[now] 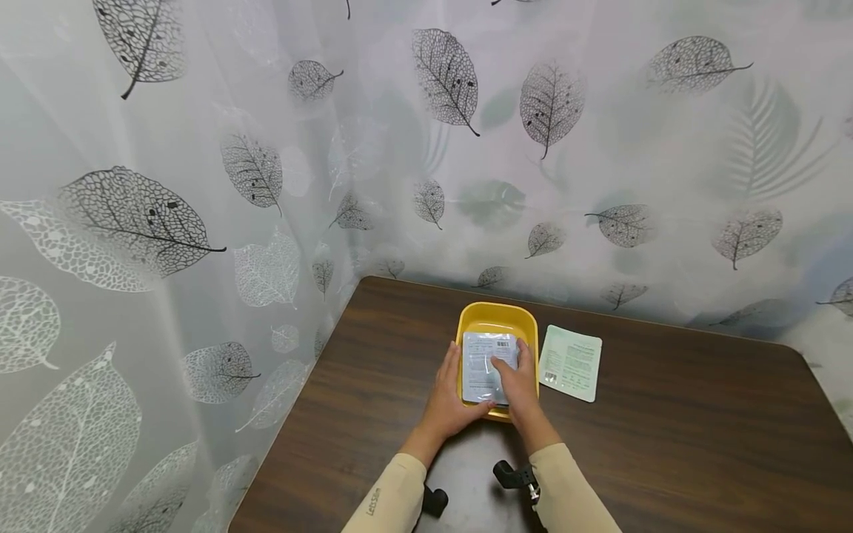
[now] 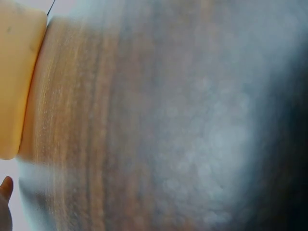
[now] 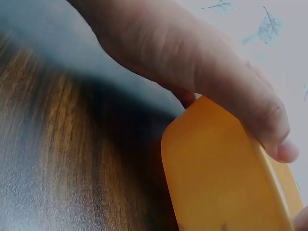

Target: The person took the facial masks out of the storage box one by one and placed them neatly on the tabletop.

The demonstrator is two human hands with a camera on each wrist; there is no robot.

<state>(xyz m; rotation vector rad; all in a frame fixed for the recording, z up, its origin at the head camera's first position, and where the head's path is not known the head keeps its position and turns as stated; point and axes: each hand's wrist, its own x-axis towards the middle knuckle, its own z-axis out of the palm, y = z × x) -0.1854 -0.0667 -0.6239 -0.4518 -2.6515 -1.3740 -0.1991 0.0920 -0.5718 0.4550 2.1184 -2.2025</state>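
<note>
A yellow plastic tray (image 1: 498,314) stands on the table with a pale blue-white printed packet (image 1: 481,366) lying flat in it, barcode at the top right. My left hand (image 1: 449,396) holds the tray at its left side, fingers along the wall and thumb across the near rim. Over the right rim reaches my right hand (image 1: 521,381), its thumb on the packet's face and its fingers along the packet's right edge. The right wrist view shows that hand (image 3: 207,72) arched over the tray's wall (image 3: 216,168). Much of the packet's right edge is hidden.
A pale green printed packet (image 1: 570,363) lies on the dark wood table (image 1: 686,414), just right of the tray. A leaf-patterned curtain (image 1: 493,148) hangs behind the table and along its left side.
</note>
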